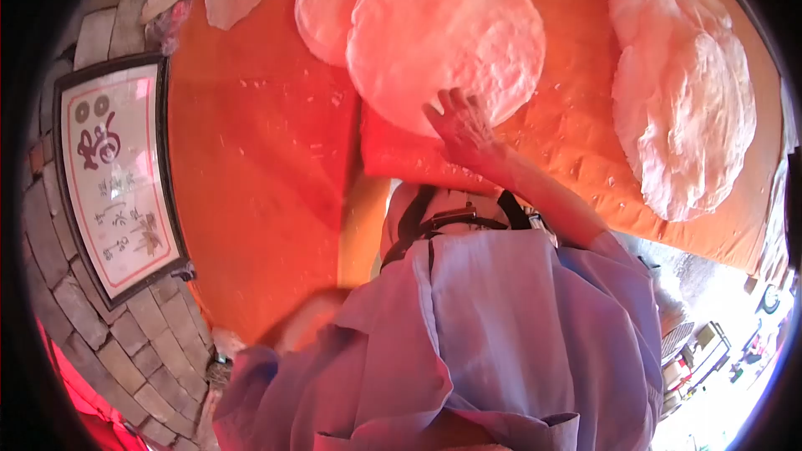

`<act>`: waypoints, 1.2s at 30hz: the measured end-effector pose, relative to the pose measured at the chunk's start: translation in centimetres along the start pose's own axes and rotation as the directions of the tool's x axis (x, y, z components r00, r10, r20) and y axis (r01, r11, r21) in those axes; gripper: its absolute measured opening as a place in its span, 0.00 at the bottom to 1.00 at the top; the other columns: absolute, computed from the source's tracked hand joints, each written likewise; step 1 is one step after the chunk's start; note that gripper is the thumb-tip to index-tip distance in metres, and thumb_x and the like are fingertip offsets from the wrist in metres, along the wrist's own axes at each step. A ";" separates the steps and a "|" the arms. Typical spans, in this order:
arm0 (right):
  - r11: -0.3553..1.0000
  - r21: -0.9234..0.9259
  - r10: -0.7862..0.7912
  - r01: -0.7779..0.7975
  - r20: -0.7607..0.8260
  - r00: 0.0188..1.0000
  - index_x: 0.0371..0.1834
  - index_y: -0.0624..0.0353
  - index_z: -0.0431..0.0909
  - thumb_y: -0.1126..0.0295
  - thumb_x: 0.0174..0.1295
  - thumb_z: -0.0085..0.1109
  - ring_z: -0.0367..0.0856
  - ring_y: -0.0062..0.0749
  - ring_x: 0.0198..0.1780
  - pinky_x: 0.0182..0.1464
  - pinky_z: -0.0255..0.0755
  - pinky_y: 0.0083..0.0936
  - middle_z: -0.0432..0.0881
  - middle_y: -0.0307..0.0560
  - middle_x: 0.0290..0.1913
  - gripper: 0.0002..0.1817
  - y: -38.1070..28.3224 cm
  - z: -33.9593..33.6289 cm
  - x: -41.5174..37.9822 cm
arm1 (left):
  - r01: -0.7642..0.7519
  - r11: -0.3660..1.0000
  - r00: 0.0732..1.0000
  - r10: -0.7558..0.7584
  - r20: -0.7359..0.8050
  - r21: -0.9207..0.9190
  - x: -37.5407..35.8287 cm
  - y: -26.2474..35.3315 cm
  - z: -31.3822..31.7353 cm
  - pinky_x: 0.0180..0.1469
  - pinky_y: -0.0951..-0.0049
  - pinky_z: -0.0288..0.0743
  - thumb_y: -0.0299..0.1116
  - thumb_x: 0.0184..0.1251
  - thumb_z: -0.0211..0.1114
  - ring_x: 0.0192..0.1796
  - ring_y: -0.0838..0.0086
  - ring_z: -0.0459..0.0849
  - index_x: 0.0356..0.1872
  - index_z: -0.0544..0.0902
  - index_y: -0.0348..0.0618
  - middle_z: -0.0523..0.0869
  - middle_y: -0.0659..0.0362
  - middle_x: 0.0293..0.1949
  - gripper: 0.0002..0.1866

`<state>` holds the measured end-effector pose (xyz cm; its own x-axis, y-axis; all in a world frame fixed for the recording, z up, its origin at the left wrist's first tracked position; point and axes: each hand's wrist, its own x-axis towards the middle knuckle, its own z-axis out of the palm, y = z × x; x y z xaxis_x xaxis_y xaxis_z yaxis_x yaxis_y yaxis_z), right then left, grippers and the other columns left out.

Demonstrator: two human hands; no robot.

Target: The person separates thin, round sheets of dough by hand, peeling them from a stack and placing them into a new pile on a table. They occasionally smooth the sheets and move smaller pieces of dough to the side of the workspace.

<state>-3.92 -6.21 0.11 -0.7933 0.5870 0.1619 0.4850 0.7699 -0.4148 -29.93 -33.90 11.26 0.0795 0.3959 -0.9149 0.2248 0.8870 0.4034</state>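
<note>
My right hand (465,131) lies at the near edge of a thin, round, pale sheet that looks like a flatbread (443,29). Its fingers are apart, with the fingertips over the sheet's surface, and no grip on the edge is visible. More thin sheets (322,12) overlap behind this one, toward the upper left. My left hand is out of sight; on that side the purple-grey sleeve (267,392) shows low in the view.
Orange cloth (259,159) covers the work surface, dotted with small pale crumbs. A pile of crumpled pale sheets (681,92) lies at the right. At the left, a framed sign with writing (121,184) stands against a brick surface (134,342). Bright clutter (710,351) appears lower right.
</note>
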 end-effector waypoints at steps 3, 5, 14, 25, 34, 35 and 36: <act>1.000 -0.019 -0.006 0.006 -0.014 1.000 0.43 0.60 0.77 0.73 0.42 0.62 0.75 0.49 0.49 0.47 0.71 0.43 0.76 0.53 0.44 0.20 -0.1 1.0 -0.1 | -0.143 0.980 0.989 0.135 -0.063 -0.137 4.3 1.7 -1.3 0.43 0.73 0.77 0.50 0.76 0.48 0.37 0.73 0.83 0.43 0.81 0.42 0.85 0.58 0.38 0.21; 0.995 0.074 -0.062 0.072 -0.133 0.989 0.33 0.59 0.77 0.76 0.43 0.58 0.77 0.45 0.39 0.37 0.73 0.40 0.76 0.50 0.33 0.11 0.8 1.1 -0.8 | -0.209 0.923 0.977 0.184 -0.106 -0.323 9.6 2.5 -1.6 0.43 0.73 0.77 0.50 0.76 0.47 0.38 0.73 0.83 0.43 0.81 0.42 0.85 0.58 0.38 0.22; 0.957 0.285 0.122 -0.055 -0.225 0.967 0.30 0.59 0.80 0.78 0.46 0.62 0.79 0.45 0.29 0.30 0.75 0.36 0.77 0.49 0.26 0.07 -2.6 -5.2 -1.3 | -0.389 0.018 0.631 0.733 -0.252 -0.921 17.3 14.5 1.9 0.57 0.59 0.78 0.51 0.77 0.46 0.61 0.62 0.77 0.69 0.64 0.45 0.74 0.53 0.63 0.27; 0.750 0.548 0.449 -0.370 -0.011 0.894 0.41 0.61 0.84 0.60 0.49 0.75 0.85 0.41 0.39 0.41 0.79 0.30 0.84 0.53 0.40 0.20 -4.0 -2.0 2.8 | -0.592 0.204 0.645 0.701 -0.306 -0.780 18.4 15.5 0.8 0.61 0.65 0.75 0.38 0.74 0.57 0.62 0.68 0.77 0.68 0.65 0.44 0.74 0.58 0.63 0.25; 0.861 0.404 0.438 -0.309 -0.281 0.854 0.34 0.57 0.83 0.62 0.46 0.71 0.84 0.49 0.36 0.35 0.77 0.38 0.84 0.54 0.35 0.15 -4.5 -2.7 3.9 | -0.562 0.196 0.612 0.752 -0.245 -0.804 18.8 15.2 0.9 0.65 0.66 0.71 0.34 0.69 0.63 0.63 0.70 0.75 0.67 0.67 0.41 0.74 0.59 0.64 0.27; 0.887 0.346 0.404 -0.306 -0.260 0.877 0.32 0.57 0.82 0.63 0.47 0.69 0.84 0.49 0.35 0.34 0.77 0.39 0.83 0.54 0.33 0.12 -4.1 -2.5 3.8 | -0.562 0.232 0.652 0.715 -0.253 -0.794 19.5 14.7 0.7 0.65 0.66 0.71 0.34 0.69 0.62 0.63 0.69 0.75 0.67 0.67 0.41 0.74 0.59 0.63 0.27; 0.911 0.269 0.377 -0.312 -0.241 0.894 0.29 0.56 0.81 0.64 0.49 0.67 0.83 0.48 0.33 0.33 0.76 0.40 0.83 0.54 0.31 0.09 -3.4 -2.7 3.5 | -0.550 0.266 0.695 0.672 -0.257 -0.791 20.2 14.3 0.6 0.65 0.65 0.70 0.34 0.69 0.62 0.63 0.69 0.75 0.67 0.68 0.41 0.75 0.58 0.63 0.26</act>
<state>-7.37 -6.09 4.55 -0.4376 0.8757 0.2041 0.5901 0.4510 -0.6696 -24.51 -13.34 -1.42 -0.0434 0.9320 -0.3600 -0.7523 0.2066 0.6256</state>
